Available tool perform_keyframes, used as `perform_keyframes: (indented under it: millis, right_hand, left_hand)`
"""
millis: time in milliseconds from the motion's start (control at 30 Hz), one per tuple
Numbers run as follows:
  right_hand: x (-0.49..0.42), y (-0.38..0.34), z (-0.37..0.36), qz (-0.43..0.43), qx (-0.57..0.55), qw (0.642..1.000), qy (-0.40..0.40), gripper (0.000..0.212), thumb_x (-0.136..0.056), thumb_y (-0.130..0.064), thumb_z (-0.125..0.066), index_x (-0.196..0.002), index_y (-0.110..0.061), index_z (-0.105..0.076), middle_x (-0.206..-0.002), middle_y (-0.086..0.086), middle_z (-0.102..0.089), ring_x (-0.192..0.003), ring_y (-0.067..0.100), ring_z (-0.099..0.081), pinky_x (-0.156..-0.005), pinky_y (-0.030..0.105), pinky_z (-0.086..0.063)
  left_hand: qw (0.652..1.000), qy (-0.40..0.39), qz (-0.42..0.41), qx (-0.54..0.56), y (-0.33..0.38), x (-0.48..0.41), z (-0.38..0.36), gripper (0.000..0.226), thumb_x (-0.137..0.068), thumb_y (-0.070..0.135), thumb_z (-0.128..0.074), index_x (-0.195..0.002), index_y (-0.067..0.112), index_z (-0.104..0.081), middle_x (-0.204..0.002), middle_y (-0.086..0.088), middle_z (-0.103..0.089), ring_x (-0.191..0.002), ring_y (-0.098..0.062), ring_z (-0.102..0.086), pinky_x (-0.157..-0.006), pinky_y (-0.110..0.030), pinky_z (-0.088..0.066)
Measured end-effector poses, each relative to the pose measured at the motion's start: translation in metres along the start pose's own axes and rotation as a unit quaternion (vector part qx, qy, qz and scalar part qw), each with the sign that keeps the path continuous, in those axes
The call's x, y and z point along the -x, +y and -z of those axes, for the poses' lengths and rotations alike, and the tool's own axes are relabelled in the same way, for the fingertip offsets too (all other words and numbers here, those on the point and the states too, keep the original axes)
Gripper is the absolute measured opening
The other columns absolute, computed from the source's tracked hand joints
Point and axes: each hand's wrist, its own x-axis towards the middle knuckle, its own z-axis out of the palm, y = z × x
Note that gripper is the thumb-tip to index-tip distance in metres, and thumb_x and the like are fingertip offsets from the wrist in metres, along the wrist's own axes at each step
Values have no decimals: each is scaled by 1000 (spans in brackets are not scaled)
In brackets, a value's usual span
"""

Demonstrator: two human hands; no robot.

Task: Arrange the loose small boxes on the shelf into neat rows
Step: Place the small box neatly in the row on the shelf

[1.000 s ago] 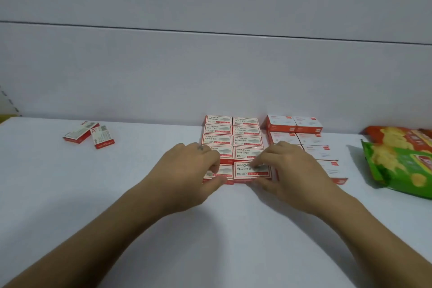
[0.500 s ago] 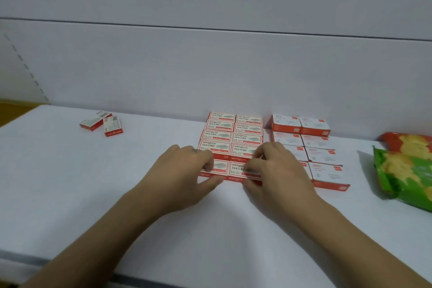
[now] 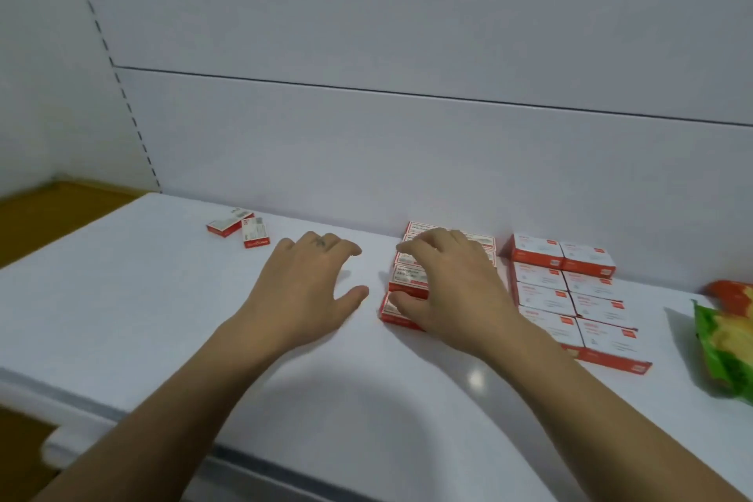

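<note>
We identify the location as a retail shop. The surface is a white metal display shelf (image 3: 122,298) backed by a plain back panel (image 3: 407,155) with a horizontal seam. A slotted upright (image 3: 134,126) runs along the panel's left edge; these are the usual fittings of store shelving. The stock confirms it: many identical red-and-white small boxes (image 3: 407,281) lie in a tight block, a second block of orange-and-white boxes (image 3: 570,289) lies just beside it, and printed snack bags (image 3: 721,342) lie at the right end — unrelated goods sharing one shelf.
</note>
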Motion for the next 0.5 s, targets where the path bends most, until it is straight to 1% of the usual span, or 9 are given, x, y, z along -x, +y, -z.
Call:
perform_keyframes:
  millis: [100, 200, 300, 367, 500]
  right_hand:
    - [-22, -21, -8, 13, -6, 999, -31, 62, -84, -51, -58, -139, -28, -41, -139, -4, -41, -128, 17, -34, -107, 31, -25]
    - [-43, -44, -16, 17, -17, 998, -54, 62, -85, -50, -58, -139, -26, -40, -139, -3, -41, -127, 18, -36, -107, 33, -28]
    - [-64, -68, -26, 19, -25, 997, -74, 62, -86, -49, -57, -140, -25, -39, -140, -1, -41, -128, 19, -38, -104, 34, -29]
    - [-80, -85, -34, 19, -33, 995, -92, 61, -87, -50, -56, -140, -25, -38, -141, -1, -41, -128, 20, -38, -104, 34, -30]
    - [-112, -116, -51, 3, -49, 992, -117, 63, -87, -50, -56, -141, -24, -37, -141, 0, -42, -126, 22, -44, -100, 35, -37]
  left_hand:
    - [999, 6, 33, 1, -26, 7, 6, 55, -87, 59, -47, -136, 34, -41, -141, 10, -46, -129, -14, -39, -105, -35, -29]
    - [998, 14, 61, -6, -56, 13, 12, 55, -87, 60, -48, -134, 34, -43, -140, 10, -47, -129, -14, -39, -105, -33, -29]
    - [995, 9, 101, -15, -87, 20, 16, 55, -87, 61, -48, -135, 35, -42, -144, 9, -43, -132, -15, -35, -105, -34, -28]
    - [992, 6, 127, -24, -108, 24, 20, 56, -87, 61, -47, -136, 35, -41, -146, 8, -41, -132, -16, -36, -105, -36, -29]
    - [987, 1, 158, -26, -145, 29, 27, 57, -88, 60, -46, -138, 34, -39, -145, 7, -41, -131, -16, -37, -106, -37, -30]
